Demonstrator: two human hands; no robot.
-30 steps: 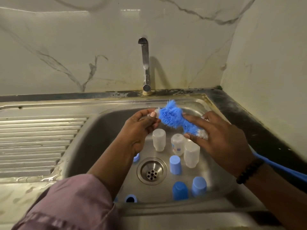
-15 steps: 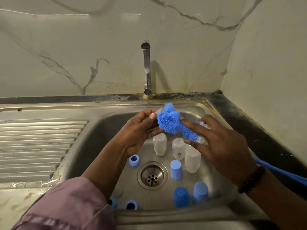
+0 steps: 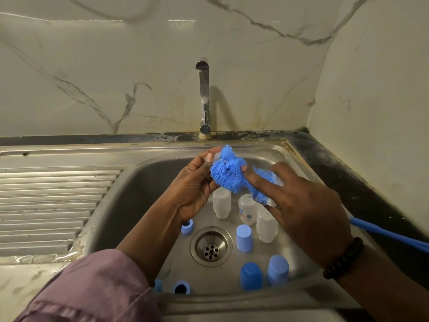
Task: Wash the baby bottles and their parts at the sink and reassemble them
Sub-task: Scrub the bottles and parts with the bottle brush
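- Above the sink (image 3: 148, 182), a bottle brush (image 3: 234, 175) with shaggy blue bristles and a white tuft near its handle.
- Left hand (image 3: 197, 182) pinches a small clear part (image 3: 214, 158), mostly hidden, at the brush tip; right hand (image 3: 304, 205) grips the brush.
- Compared with half a second earlier, the right forefinger lies further up the bristles.
- Brush axis runs upper-left to lower-right, tip toward the tap (image 3: 204, 98).
- Clear bottles (image 3: 221, 203) and blue caps (image 3: 244, 238) stand below.

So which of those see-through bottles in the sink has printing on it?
Start at the round drain in the sink floor. Just beyond it stand three cloudy clear bottles in a row. The printed bottle is the middle one, partly under the blue brush; only it carries small blue and red markings.
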